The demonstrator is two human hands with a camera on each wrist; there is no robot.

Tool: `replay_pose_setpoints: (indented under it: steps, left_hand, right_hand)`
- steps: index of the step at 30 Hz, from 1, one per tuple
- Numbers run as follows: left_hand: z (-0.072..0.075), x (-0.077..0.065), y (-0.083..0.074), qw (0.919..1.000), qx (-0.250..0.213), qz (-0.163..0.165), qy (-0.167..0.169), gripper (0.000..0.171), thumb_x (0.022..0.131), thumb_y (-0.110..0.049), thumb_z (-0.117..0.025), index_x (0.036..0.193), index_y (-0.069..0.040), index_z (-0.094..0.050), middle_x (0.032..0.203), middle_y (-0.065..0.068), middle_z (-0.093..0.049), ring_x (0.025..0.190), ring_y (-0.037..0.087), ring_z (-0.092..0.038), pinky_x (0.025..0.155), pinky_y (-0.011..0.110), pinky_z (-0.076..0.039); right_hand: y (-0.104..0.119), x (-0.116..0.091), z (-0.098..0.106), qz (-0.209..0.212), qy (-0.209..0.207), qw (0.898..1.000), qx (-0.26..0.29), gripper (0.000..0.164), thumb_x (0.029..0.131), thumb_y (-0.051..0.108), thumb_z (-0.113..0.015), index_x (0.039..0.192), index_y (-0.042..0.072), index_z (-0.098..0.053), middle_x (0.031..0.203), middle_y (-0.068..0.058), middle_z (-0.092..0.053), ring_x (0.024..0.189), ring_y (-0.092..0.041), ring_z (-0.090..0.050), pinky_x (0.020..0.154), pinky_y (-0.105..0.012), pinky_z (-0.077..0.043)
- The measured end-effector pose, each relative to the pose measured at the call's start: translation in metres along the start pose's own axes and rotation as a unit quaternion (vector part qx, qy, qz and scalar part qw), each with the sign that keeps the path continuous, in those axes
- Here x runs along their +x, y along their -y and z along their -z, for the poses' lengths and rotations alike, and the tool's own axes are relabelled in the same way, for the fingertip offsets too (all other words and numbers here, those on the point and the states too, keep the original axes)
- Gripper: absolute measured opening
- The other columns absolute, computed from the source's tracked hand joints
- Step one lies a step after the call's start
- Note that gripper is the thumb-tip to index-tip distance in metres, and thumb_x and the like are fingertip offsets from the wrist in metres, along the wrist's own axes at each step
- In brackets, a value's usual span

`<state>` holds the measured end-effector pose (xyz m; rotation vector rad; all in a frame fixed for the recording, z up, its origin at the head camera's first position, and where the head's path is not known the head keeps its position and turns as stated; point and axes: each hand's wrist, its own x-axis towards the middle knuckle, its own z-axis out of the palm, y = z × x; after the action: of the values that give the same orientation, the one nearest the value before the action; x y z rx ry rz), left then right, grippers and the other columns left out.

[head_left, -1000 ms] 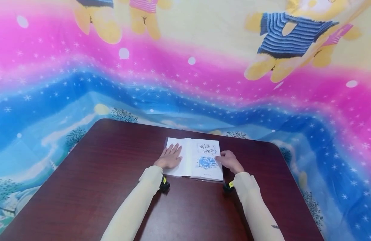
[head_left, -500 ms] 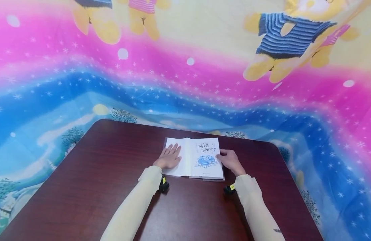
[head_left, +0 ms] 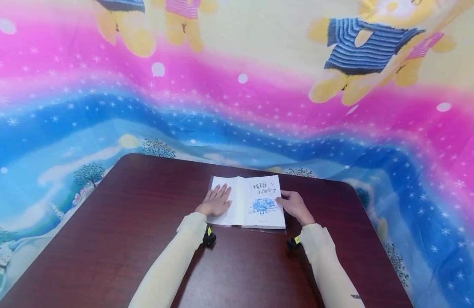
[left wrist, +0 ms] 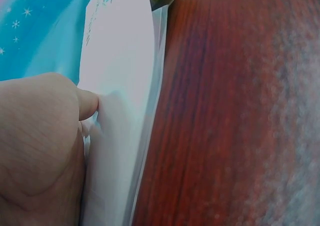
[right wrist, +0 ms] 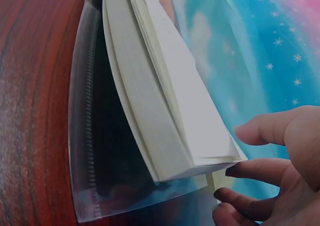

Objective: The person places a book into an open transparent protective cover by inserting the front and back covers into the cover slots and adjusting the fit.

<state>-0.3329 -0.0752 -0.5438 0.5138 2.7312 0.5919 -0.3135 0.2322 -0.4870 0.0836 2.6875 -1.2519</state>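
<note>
An open book [head_left: 261, 218] lies on the table, its right page printed with large dark characters and a blue picture. My left hand [head_left: 216, 201] rests flat on the white left page, fingers spread; the left wrist view shows its thumb [left wrist: 88, 104] against the paper. At the book's right edge, my right hand [head_left: 296, 205] pinches the pages. Its thumb [right wrist: 260, 130] is at the page edge, with the other fingers curled below. The page block [right wrist: 145, 91] stands raised off a dark back cover in a clear plastic sleeve [right wrist: 80, 136].
The dark red-brown wooden table [head_left: 237, 265] has rounded far corners. Behind it hangs a colourful cloth [head_left: 206, 102] with bears and snowflakes. A black wrist camera [head_left: 210, 237] sits at the left cuff, another [head_left: 292, 242] at the right.
The right side of the pages has risen slightly, and more of the plastic sleeve shows beneath their near corner. My right hand shifted a little outward; the left hand stayed in place.
</note>
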Motion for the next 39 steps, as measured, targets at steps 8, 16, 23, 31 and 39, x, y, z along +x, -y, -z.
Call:
replay_pose_setpoints:
  steps: [8, 16, 23, 31, 39]
  left_hand:
    - [-0.001, -0.001, 0.002, 1.0, 0.002, 0.006, -0.001, 0.064, 0.109, -0.045, -0.024, 0.165, -0.019, -0.005, 0.172, 0.001, 0.005, 0.158, 0.025, 0.009, 0.127, 0.048, 0.006]
    - [0.005, -0.016, -0.008, 1.0, 0.0, 0.003, -0.001, 0.064, 0.11, -0.04, -0.024, 0.165, -0.013, -0.007, 0.172, 0.006, 0.003, 0.158, 0.029, 0.009, 0.127, 0.049, 0.007]
    - [0.006, -0.021, -0.013, 0.9999, 0.009, -0.001, -0.009, 0.063, 0.11, -0.039, -0.026, 0.165, -0.011, -0.011, 0.172, 0.008, -0.001, 0.159, 0.031, 0.004, 0.127, 0.05, 0.003]
    - [-0.007, -0.01, -0.002, 0.999, 0.012, -0.007, -0.042, 0.065, 0.109, -0.042, -0.028, 0.165, -0.012, -0.013, 0.172, 0.008, -0.004, 0.159, 0.031, 0.002, 0.127, 0.051, 0.003]
    - [0.0, -0.018, -0.006, 0.9966, -0.034, -0.023, -0.072, 0.067, 0.106, -0.04, -0.046, 0.162, -0.009, -0.027, 0.171, 0.013, -0.015, 0.158, 0.036, -0.008, 0.127, 0.054, -0.003]
  right_hand:
    - [0.005, -0.003, 0.002, 0.055, 0.018, 0.993, 0.106, 0.052, 0.108, 0.019, -0.049, 0.156, 0.002, -0.038, 0.134, -0.026, -0.063, 0.104, -0.028, -0.072, 0.081, -0.041, -0.061]
    - [0.014, -0.008, -0.001, 0.094, 0.026, 0.98, 0.175, 0.053, 0.107, 0.028, -0.054, 0.152, 0.001, -0.045, 0.128, -0.026, -0.066, 0.096, -0.021, -0.074, 0.078, -0.035, -0.062]
    - [0.027, -0.015, -0.014, 0.109, 0.068, 0.971, 0.2, 0.058, 0.109, 0.046, -0.039, 0.14, 0.0, -0.058, 0.121, -0.023, -0.07, 0.089, -0.02, -0.074, 0.073, -0.033, -0.06]
    - [0.051, -0.015, -0.038, 0.099, 0.088, 0.96, 0.245, 0.061, 0.111, 0.049, -0.029, 0.159, 0.011, -0.035, 0.136, -0.027, -0.059, 0.105, -0.028, -0.071, 0.078, -0.034, -0.06]
    - [0.068, -0.016, -0.058, 0.086, 0.059, 0.961, 0.255, 0.061, 0.111, 0.045, -0.031, 0.16, 0.008, -0.03, 0.14, -0.028, -0.055, 0.117, -0.039, -0.064, 0.089, -0.038, -0.057]
